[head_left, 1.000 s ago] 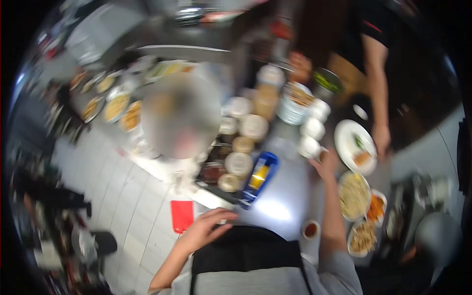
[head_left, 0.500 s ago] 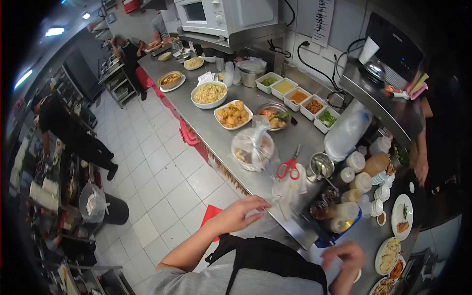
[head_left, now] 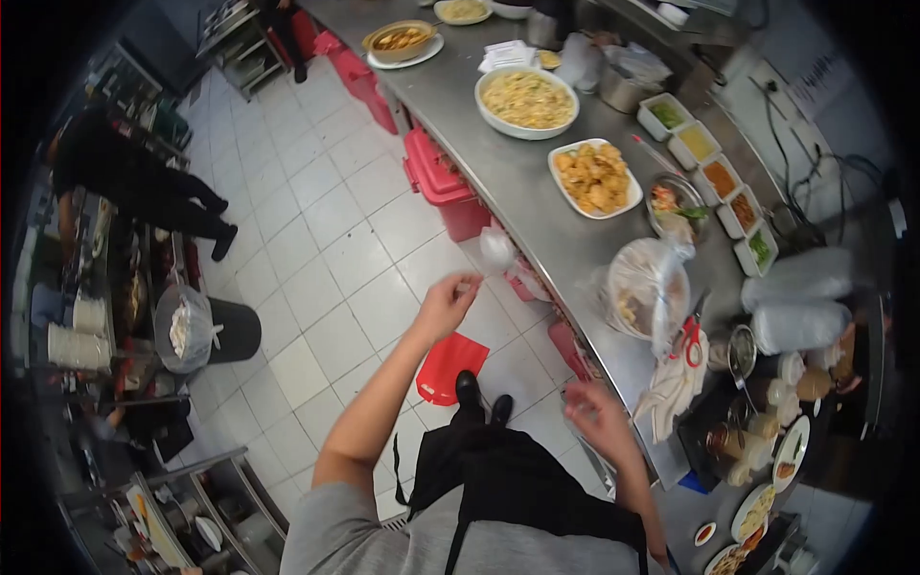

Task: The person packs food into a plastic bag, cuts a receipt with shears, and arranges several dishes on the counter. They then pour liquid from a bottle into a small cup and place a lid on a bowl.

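Observation:
My left hand (head_left: pixel 447 305) is raised over the tiled floor, just off the steel counter's edge (head_left: pixel 537 244). Its fingertips are pinched on a thin clear plastic bag (head_left: pixel 496 251) that hangs beside the counter. My right hand (head_left: pixel 598 418) is blurred and held low by the counter's near edge, fingers loosely spread, with nothing in it. Close to it lie white plastic bags (head_left: pixel 671 388) and red-handled scissors (head_left: pixel 692 337). A knotted clear bag of food (head_left: pixel 644 287) stands just beyond.
The counter carries a noodle bowl (head_left: pixel 527 101), a plate of fried pieces (head_left: pixel 594 177), small tubs of toppings (head_left: pixel 719 180) and sauce bottles (head_left: pixel 767 422). Red bins (head_left: pixel 443 184) sit under it. A red object (head_left: pixel 450 366) lies on the floor. A lined bin (head_left: pixel 206 331) and a person in black (head_left: pixel 129 177) are on the left.
The view has swung down and left. My left hand left the countertop and rose over the floor with a clear bag at its fingertips. My right hand moved up beside the counter edge.

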The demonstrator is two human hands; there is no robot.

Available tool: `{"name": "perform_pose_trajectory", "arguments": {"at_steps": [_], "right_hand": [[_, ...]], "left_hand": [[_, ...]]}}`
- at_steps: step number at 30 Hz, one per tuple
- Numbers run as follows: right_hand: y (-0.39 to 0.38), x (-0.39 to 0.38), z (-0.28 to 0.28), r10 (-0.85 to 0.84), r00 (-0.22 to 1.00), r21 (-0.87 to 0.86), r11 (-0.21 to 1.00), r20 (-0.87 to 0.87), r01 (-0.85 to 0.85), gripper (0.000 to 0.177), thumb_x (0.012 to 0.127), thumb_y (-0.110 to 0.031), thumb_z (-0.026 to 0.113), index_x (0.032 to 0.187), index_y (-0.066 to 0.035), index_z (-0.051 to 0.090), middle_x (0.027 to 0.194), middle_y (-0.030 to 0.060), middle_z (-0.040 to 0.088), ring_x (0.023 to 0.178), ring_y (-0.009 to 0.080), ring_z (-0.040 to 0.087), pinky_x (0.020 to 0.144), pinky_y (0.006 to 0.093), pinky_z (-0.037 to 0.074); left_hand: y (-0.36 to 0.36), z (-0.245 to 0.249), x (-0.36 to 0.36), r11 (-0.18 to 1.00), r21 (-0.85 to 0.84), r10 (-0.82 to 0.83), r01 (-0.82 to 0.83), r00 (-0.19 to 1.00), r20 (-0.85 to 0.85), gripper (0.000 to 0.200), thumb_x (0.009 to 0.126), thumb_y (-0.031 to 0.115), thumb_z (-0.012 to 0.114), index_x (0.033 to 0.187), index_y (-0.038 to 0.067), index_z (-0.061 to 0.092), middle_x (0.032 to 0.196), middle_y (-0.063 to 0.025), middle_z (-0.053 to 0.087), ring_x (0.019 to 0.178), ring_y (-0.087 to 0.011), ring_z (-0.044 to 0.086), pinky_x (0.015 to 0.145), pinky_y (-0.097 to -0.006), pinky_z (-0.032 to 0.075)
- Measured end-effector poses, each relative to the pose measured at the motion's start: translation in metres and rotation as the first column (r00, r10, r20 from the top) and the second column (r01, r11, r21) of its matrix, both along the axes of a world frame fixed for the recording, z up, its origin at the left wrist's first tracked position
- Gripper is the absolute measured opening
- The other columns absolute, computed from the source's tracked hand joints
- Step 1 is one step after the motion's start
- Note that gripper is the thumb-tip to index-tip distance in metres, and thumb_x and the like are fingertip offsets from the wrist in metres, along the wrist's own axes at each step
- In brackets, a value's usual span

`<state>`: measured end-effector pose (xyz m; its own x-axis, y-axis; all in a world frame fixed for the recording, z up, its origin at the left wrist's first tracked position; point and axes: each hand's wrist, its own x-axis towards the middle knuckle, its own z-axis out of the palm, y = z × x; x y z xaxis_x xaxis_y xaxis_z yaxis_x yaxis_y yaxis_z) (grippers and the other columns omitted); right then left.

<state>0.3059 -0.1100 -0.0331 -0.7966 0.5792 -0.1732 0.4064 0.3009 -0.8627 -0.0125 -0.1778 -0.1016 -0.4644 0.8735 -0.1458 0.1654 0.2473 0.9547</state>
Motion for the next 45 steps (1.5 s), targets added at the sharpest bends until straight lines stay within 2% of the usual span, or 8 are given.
{"name": "perform_pose_trajectory", "arguments": {"at_steps": [4, 7, 18, 27, 32, 38, 42, 45], "right_hand": [[-0.032, 0.019, -0.104, 0.282, 0.943, -0.448, 0.876, 0.179, -0.177, 0.038, 0.075, -0.018, 0.066, 0.108, -0.004, 0.055, 0.095, 0.0132, 0.059, 0.085, 0.0212, 0.059, 0.074, 0.0326, 0.047], [-0.039, 0.016, -0.195, 0.558, 0.662, -0.328, 0.830, 0.501, -0.452, 0.040, 0.074, -0.021, 0.065, 0.111, -0.008, 0.056, 0.099, 0.0157, 0.056, 0.089, 0.0275, 0.058, 0.077, 0.0355, 0.047], [-0.045, -0.157, -0.473, 0.575, 0.159, -0.199, 0.509, 0.803, -0.837, 0.026, 0.076, -0.019, 0.055, 0.100, -0.014, 0.063, 0.124, 0.0112, 0.041, 0.115, 0.0301, 0.041, 0.087, 0.0456, 0.039], [-0.068, -0.288, -0.744, 0.434, 0.683, -0.249, 0.900, 0.588, -0.358, 0.045, 0.067, -0.022, 0.065, 0.111, -0.023, 0.059, 0.138, 0.0186, 0.023, 0.125, 0.0349, 0.031, 0.100, 0.0383, 0.035], [-0.082, -0.304, -0.803, 0.392, 0.694, -0.260, 0.920, 0.603, -0.294, 0.053, 0.064, -0.022, 0.069, 0.115, -0.023, 0.056, 0.138, 0.0228, 0.021, 0.121, 0.0372, 0.036, 0.099, 0.0359, 0.037], [-0.143, -0.263, -0.828, 0.606, 0.107, -0.312, 0.543, 0.788, -0.780, 0.045, 0.076, -0.018, 0.053, 0.114, 0.005, 0.051, 0.123, 0.0250, 0.044, 0.118, 0.0377, 0.039, 0.096, 0.0417, 0.037], [-0.196, -0.241, -0.773, 0.482, 0.699, -0.213, 0.872, 0.529, -0.440, 0.021, 0.075, -0.011, 0.052, 0.090, 0.004, 0.056, 0.091, 0.0206, 0.061, 0.086, 0.0354, 0.059, 0.076, 0.0412, 0.048], [-0.163, -0.264, -0.675, 0.627, 0.598, -0.284, 0.770, 0.499, -0.571, 0.021, 0.076, -0.009, 0.050, 0.093, 0.001, 0.057, 0.090, 0.0199, 0.061, 0.085, 0.0374, 0.059, 0.075, 0.0406, 0.048]], "left_hand": [[-0.144, -0.152, 0.046, 0.941, -0.297, 0.073, -0.160, 0.956, -0.284, 0.037, 0.077, 0.021, 0.063, 0.107, 0.001, 0.053, 0.089, -0.0141, 0.060, 0.073, -0.0209, 0.055, 0.063, -0.0317, 0.045], [-0.230, -0.171, 0.112, 0.543, -0.839, 0.056, 0.036, 0.995, 0.079, 0.097, 0.068, 0.055, 0.065, 0.131, -0.006, 0.023, 0.127, -0.0330, 0.034, 0.118, -0.0424, 0.037, 0.097, -0.0440, 0.034], [-0.339, -0.264, 0.130, 0.114, -0.950, 0.353, 0.291, 0.882, 0.312, 0.135, 0.045, 0.061, 0.077, 0.128, -0.014, 0.001, 0.126, -0.0322, 0.034, 0.116, -0.0388, 0.042, 0.096, -0.0369, 0.038], [-0.356, -0.271, 0.071, 0.404, -0.912, 0.344, -0.069, 0.936, 0.081, 0.065, 0.066, 0.022, 0.076, 0.117, 0.000, 0.045, 0.114, -0.0178, 0.051, 0.107, -0.0284, 0.049, 0.089, -0.0374, 0.041], [-0.374, -0.299, 0.061, 0.311, -0.941, 0.542, -0.131, 0.838, 0.063, 0.086, 0.056, 0.031, 0.082, 0.123, -0.001, 0.038, 0.121, -0.0195, 0.046, 0.113, -0.0310, 0.044, 0.093, -0.0410, 0.037], [-0.402, -0.316, 0.071, 0.456, -0.866, 0.509, -0.206, 0.858, 0.064, 0.079, 0.058, 0.029, 0.081, 0.121, 0.000, 0.042, 0.117, -0.0187, 0.051, 0.108, -0.0322, 0.048, 0.093, -0.0406, 0.038], [-0.376, -0.298, 0.058, 0.439, -0.895, 0.373, -0.074, 0.921, 0.107, 0.081, 0.058, 0.036, 0.079, 0.121, 0.000, 0.043, 0.118, -0.0197, 0.050, 0.111, -0.0320, 0.047, 0.092, -0.0405, 0.039], [-0.405, -0.314, 0.082, 0.245, -0.970, 0.167, 0.000, 0.985, 0.042, 0.086, 0.057, 0.044, 0.077, 0.122, -0.001, 0.043, 0.120, -0.0207, 0.049, 0.113, -0.0319, 0.046, 0.093, -0.0397, 0.038]]}}
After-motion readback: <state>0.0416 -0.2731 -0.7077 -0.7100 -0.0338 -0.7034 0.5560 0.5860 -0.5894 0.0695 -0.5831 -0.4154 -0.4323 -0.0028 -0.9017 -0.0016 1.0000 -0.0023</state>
